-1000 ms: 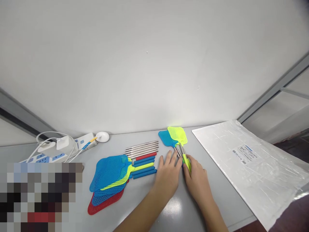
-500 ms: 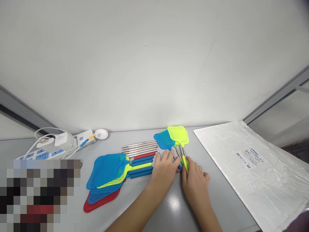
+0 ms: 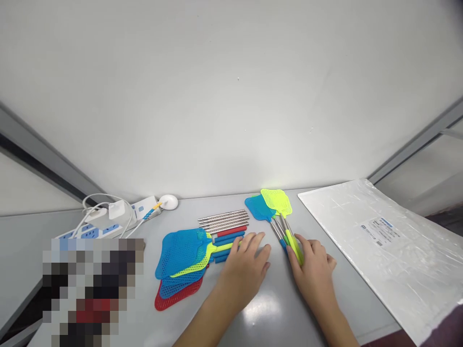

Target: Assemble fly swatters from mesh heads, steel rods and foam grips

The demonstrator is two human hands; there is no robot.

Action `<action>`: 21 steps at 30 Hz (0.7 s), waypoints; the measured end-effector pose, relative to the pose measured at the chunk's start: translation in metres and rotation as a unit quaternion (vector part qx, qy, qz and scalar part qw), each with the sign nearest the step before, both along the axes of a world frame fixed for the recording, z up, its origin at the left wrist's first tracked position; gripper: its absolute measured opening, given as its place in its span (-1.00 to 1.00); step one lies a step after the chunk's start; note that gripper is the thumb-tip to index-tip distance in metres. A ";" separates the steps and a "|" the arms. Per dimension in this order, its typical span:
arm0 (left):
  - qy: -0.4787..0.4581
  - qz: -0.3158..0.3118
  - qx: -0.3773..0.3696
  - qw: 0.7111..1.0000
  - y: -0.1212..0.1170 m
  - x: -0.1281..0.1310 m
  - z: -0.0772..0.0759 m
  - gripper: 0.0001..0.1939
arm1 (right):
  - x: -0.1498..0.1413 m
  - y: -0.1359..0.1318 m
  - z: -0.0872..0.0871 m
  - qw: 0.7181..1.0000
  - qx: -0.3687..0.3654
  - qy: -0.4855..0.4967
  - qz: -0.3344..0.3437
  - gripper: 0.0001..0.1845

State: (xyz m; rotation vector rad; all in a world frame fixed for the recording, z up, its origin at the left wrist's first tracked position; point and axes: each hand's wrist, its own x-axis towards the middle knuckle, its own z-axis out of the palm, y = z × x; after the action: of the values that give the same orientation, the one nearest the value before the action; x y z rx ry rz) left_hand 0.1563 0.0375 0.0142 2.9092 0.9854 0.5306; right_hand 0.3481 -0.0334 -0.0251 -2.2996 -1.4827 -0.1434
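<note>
My left hand (image 3: 243, 270) is over the right end of a row of loose handles, its fingers apart; its palm side is hidden. The row has several blue handles (image 3: 231, 237) and a red handle (image 3: 231, 231). My right hand (image 3: 313, 262) is closed around the yellow-green handle (image 3: 293, 246) of a fly swatter in a small bundle at the right. This bundle shows a blue swatter head (image 3: 259, 207), a yellow-green swatter head (image 3: 278, 201) and steel shafts. On the left lie stacked blue swatter heads (image 3: 181, 250), with a yellow-green one among them and a red swatter head (image 3: 177, 296) at the bottom.
Several steel rods (image 3: 223, 221) lie behind the handles. White power strips (image 3: 96, 232) with cables and a round white device (image 3: 168, 202) are at the back left. A large white plastic-wrapped package (image 3: 361, 212) covers the right side. A wall (image 3: 238, 120) rises behind the table.
My left hand has come away from the right-hand swatter bundle and moved left over the loose handles. My right hand stays at the bundle. The whole view has shifted slightly.
</note>
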 end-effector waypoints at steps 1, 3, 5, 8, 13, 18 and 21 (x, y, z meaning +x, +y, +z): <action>-0.026 -0.001 0.000 1.000 -0.003 -0.017 0.001 -0.74 | 0.000 -0.003 -0.002 1.000 0.010 -0.001 0.002 -0.53; -0.093 0.004 0.004 0.996 -0.012 -0.052 -0.002 -0.77 | 0.001 -0.011 -0.006 1.000 0.024 -0.001 0.000 -0.54; -0.150 0.013 0.007 0.988 -0.024 -0.087 -0.010 -0.76 | 0.002 -0.018 -0.008 1.000 0.028 0.001 -0.001 -0.56; -0.206 0.029 0.012 0.978 -0.041 -0.129 -0.024 -0.73 | 0.003 -0.024 -0.009 0.999 0.035 0.003 0.002 -0.59; -0.283 0.079 0.018 0.956 -0.050 -0.155 -0.028 -0.75 | 0.003 -0.023 -0.006 0.999 0.052 0.007 0.006 -0.61; -0.312 0.075 0.000 0.947 -0.046 -0.148 -0.026 -0.79 | 0.004 -0.019 -0.006 0.996 0.090 0.024 -0.008 -0.59; -0.300 0.044 0.002 0.953 -0.045 -0.146 -0.030 -0.80 | 0.009 -0.018 -0.007 0.993 0.111 0.032 -0.024 -0.58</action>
State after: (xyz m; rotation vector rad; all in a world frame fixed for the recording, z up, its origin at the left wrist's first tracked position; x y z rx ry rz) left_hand 0.0101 -0.0075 -0.0154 2.4407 1.0031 1.3122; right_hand 0.3567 -0.0516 -0.0322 -2.1422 -1.3097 -0.2327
